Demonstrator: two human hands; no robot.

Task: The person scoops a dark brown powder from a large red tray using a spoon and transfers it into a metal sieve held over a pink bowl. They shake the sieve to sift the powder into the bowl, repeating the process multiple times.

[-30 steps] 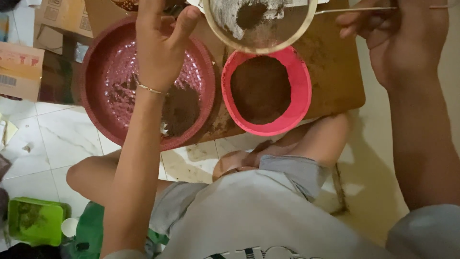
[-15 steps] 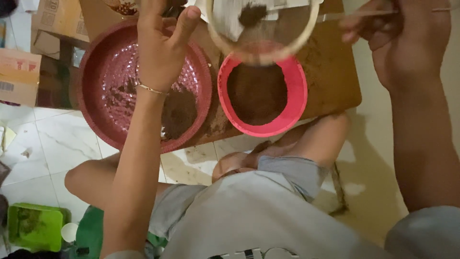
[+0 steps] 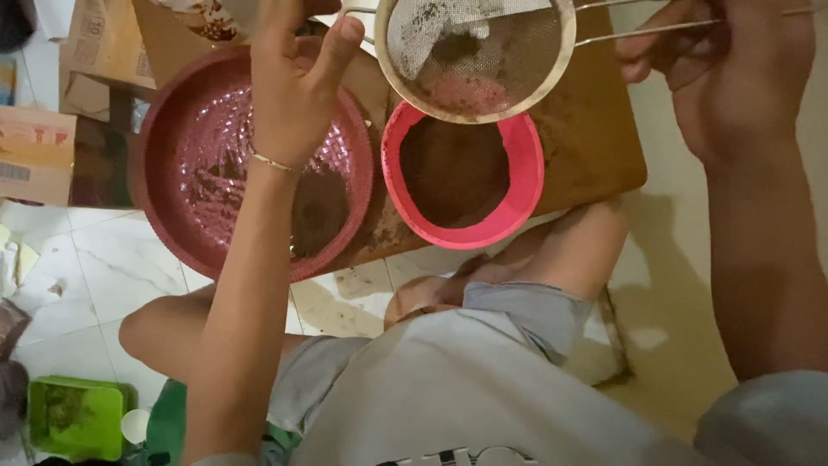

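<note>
The right hand (image 3: 742,78) grips the wire handle of a mesh sieve (image 3: 474,56), held above the pink bowl (image 3: 461,177) of brown powder. The left hand (image 3: 293,86) hovers loosely open beside the sieve's rim, over the larger maroon basin (image 3: 172,164); both vessels sit on a wooden board (image 3: 595,129), cardboard boxes (image 3: 52,129) to the left.

White marbled floor tiles (image 3: 78,285) at eight o'clock, cream floor (image 3: 673,302) at four o'clock in soft shadow, brown cardboard boxes (image 3: 43,147) stacked at ten o'clock, green plastic container (image 3: 76,418) at seven o'clock, dim warm indoor light.
</note>
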